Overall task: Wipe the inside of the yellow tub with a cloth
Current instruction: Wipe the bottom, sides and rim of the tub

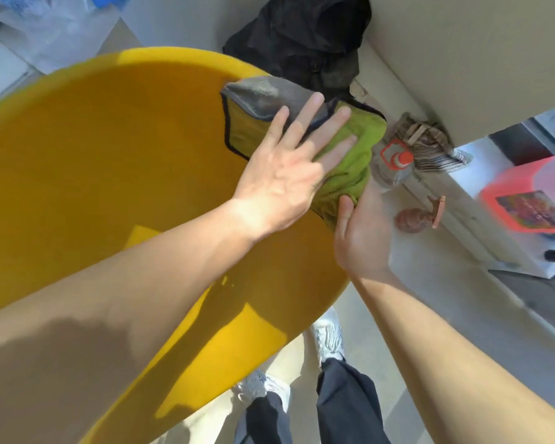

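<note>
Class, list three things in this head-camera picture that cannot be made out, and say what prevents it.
1. Yellow tub: its left and lower parts are cut off by the picture's edge and covered by the left forearm.
2. Cloth: its middle is hidden under the left hand.
3. Label on the pink container: blurred, unreadable.

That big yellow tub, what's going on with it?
A person is cleaning it. The left hand presses a green and grey cloth flat against the inside wall of the yellow tub, near the rim, fingers spread. The right hand steadies the tub's edge from outside, beside the cloth's hanging end.
</note>
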`<state>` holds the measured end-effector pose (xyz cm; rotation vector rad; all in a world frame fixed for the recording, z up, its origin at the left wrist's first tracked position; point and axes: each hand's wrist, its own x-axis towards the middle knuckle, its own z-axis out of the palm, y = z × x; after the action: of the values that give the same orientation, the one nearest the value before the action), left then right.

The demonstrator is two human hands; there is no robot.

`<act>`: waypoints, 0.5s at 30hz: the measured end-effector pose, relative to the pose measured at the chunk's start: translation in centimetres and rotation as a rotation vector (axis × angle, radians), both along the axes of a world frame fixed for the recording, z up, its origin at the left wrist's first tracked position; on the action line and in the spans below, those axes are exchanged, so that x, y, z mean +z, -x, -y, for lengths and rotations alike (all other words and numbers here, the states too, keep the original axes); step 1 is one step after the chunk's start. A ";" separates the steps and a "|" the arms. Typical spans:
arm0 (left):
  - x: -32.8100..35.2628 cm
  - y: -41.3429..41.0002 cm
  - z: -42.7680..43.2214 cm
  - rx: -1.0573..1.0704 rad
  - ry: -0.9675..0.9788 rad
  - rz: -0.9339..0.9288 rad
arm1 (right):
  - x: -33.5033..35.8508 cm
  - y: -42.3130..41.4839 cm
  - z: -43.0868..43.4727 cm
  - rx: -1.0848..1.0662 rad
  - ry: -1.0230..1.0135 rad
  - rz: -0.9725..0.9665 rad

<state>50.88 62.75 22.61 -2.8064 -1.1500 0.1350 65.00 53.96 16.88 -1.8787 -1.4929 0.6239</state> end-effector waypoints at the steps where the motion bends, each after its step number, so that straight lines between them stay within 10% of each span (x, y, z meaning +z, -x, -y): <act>1: -0.5 -0.5 1.1 0.002 0.013 0.026 | -0.8 -0.1 1.2 -0.032 0.015 -0.021; 9: -8.9 -1.9 12.5 -0.033 0.304 0.292 | -7.4 2.5 12.0 -0.247 0.375 -0.122; 15: -14.9 5.3 23.6 0.186 0.637 0.126 | -10.2 7.2 20.5 0.205 1.015 -0.138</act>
<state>45.55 39.16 7.75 -3.2672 -1.6428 0.4127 57.84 33.46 6.65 -2.2972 -1.3865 1.8236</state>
